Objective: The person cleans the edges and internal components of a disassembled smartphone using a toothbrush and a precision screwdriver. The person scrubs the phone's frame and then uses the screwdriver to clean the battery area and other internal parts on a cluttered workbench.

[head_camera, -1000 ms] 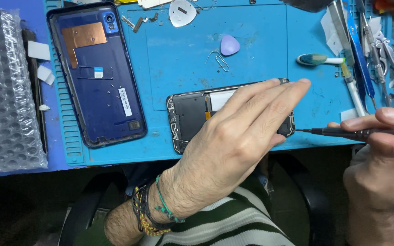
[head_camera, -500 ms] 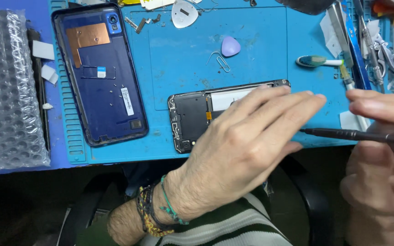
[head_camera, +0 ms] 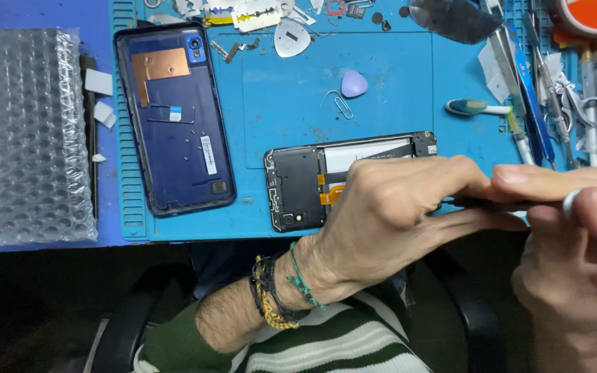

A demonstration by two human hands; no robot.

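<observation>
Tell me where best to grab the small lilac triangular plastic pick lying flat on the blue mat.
Probably pinch the lilac triangular pick by its two slanted edges from above; it lies flat on the blue mat, apart from the bent paperclip.

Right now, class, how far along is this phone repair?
Done: the blue back cover lies off, beside the opened phone. In hand: the left hand steadies the phone while the right hand holds a thin dark tool to it. Left: the phone's inner black plate is not yet removed.
</observation>
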